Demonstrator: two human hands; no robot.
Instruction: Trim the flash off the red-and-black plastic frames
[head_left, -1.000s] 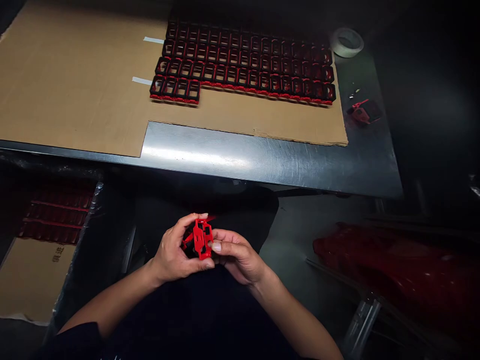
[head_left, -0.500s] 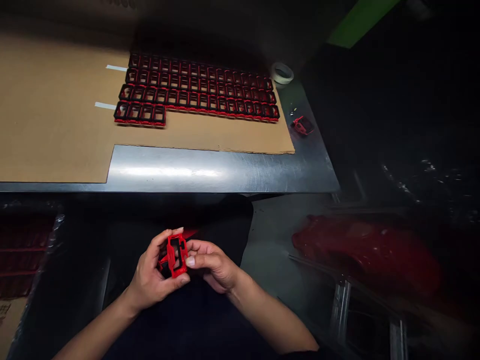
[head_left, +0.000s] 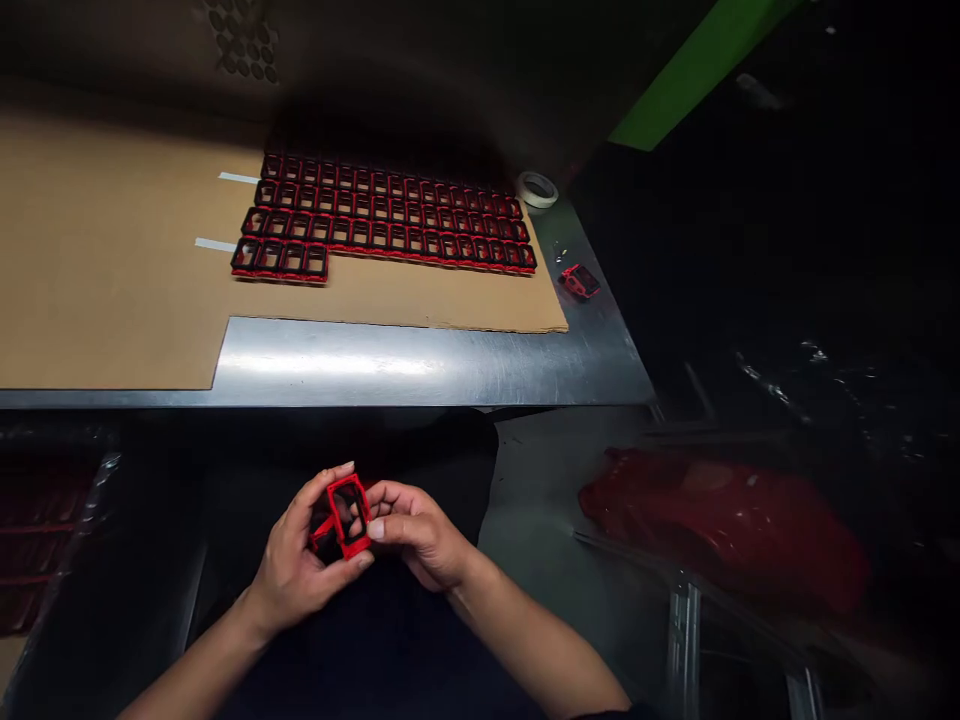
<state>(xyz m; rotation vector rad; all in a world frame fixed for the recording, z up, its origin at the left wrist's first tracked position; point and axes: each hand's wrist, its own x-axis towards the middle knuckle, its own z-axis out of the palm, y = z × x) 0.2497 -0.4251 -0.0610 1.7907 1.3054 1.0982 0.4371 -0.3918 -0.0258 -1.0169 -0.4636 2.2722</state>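
Note:
Between my two hands is a small red plastic frame (head_left: 358,548) with a black inner lining and a rectangular opening. My left hand (head_left: 300,550) grips it from the left, fingers along its top and thumb under its lower end. Beneath that palm a second red and black part (head_left: 322,532) shows, mostly hidden. My right hand (head_left: 424,535) pinches the frame's right side, thumb on the front and fingertips reaching behind or into the opening. Both hands are in front of my body, below the table edge.
On the cardboard sheet (head_left: 112,270) stand rows of similar red and black frames (head_left: 360,233). A tape roll (head_left: 538,190) and a lone red and black part (head_left: 580,282) lie on the metal table (head_left: 450,365). A red plastic bag (head_left: 720,520) lies lower right.
The frame has turned slightly in my hands and leans more to the left. My view has shifted, so the table and its rows appear lower.

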